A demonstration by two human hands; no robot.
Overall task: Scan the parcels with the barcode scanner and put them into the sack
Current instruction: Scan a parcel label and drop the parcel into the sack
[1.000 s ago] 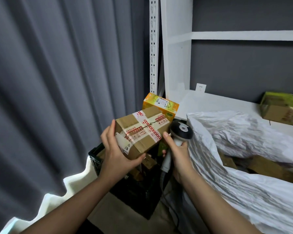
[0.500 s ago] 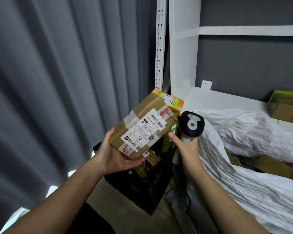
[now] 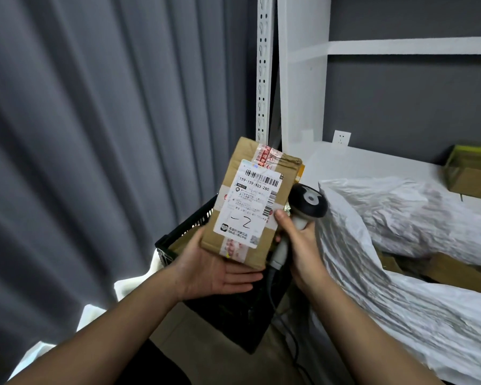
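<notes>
Cradling the parcel (image 3: 250, 201) from beneath, the left hand (image 3: 220, 268) lies palm up with fingers nearly straight under the box's lower end. The right hand (image 3: 300, 245) is wrapped around the barcode scanner (image 3: 306, 207), thumb tip touching the parcel's right edge. The box stands nearly upright, its long axis tilted slightly right, label (image 3: 247, 201) facing the person, the barcode along its top. The scanner's head sits just beside the box's right side, not visibly aimed at the label; it likely must swing round to face it. Right of both hands lies the white sack (image 3: 400, 273), nearer the right hand. Below sits a black crate (image 3: 178, 234).
</notes>
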